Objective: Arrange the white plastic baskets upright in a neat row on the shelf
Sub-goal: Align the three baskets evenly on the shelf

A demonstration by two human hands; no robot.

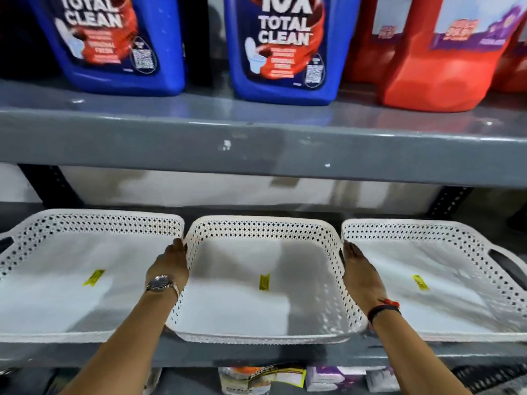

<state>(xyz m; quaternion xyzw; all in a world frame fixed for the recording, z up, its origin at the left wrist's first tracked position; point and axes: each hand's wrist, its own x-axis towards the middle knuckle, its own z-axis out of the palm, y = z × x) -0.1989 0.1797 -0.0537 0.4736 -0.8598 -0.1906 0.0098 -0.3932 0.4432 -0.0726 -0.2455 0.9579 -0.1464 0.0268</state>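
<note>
Three white plastic baskets sit upright on the grey shelf (pixel 256 354). The left hand (pixel 171 263) and right hand (pixel 360 276) press flat against the middle basket (pixel 265 297), apparently squaring it; a slight push back should align it.

Grey metal shelving (pixel 256 155) is seen filling the view, its front beam scuffed with small white chips. On the upper shelf, two blue cleaner jugs (pixel 282 49) marked "TOTAL CLEAN" are stood beside orange-red jugs (pixel 433 58). Dark perforated uprights (pixel 452 199) are visible behind, against a pale wall (pixel 228 189). Below the lower shelf edge, assorted packaged goods (pixel 285 379) are partly seen, blurred. Glare is reflected on the shelf surface.
</note>
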